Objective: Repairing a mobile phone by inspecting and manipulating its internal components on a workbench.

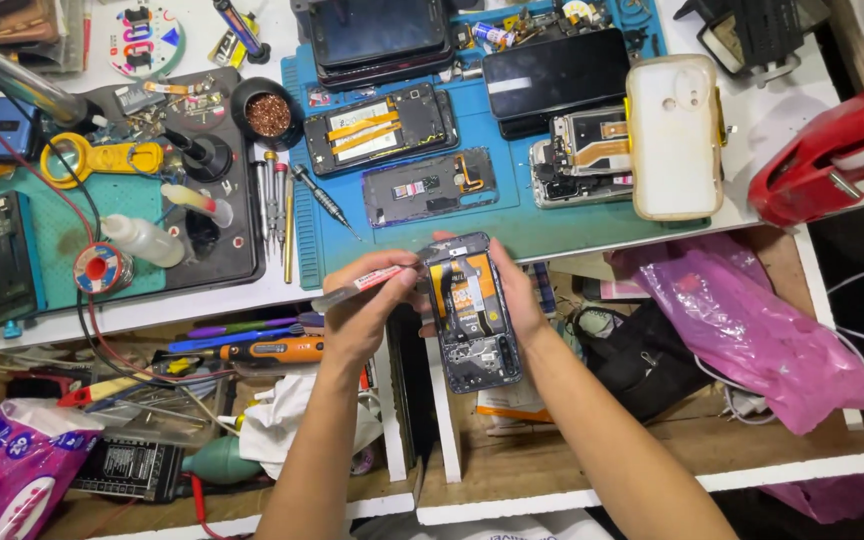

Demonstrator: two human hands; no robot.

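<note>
Surface: cluttered repair surface (232, 290) under opened phones.
Right hand (512, 290): fingers gripped back-off phone (470, 310), internals still in.
Left hand (362, 310): fingers pinched pen-like tool (357, 287) at phone's edge.

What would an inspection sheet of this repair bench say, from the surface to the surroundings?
Surface: white bench bearing a blue work mat and a dark mat.
Job's things: opened phone, back removed; slim pen-like tool with its tip at the phone's top edge.
Clutter: dismantled phones, a pale phone case, screwdrivers, a small bottle, a solder spool.
Grippers: left hand holds the tool; right hand cradles the phone.
Cables: dark and red wires at the left.
Surroundings: pink bag and more tools on shelves below.
</note>
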